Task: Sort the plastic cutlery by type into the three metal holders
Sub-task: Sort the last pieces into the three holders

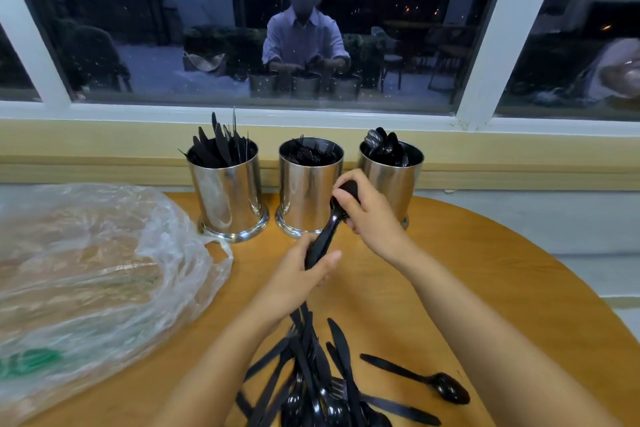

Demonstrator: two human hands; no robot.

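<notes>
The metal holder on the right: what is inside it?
Black plastic spoons stand in the right holder, bowls up above the rim. Their handles and the holder's bottom are hidden by the metal wall.

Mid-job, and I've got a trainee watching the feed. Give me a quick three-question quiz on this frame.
1. True or false: the left holder is filled with knives.
2. Where does the lone spoon lie? A) on the table, right of the pile; B) inside the plastic bag; C) in the middle holder.
3. Short answer: what do the left hand and right hand grip between them?

Key: 1 true. 2 A. 3 a bundle of black cutlery, one hand at each end.
</notes>
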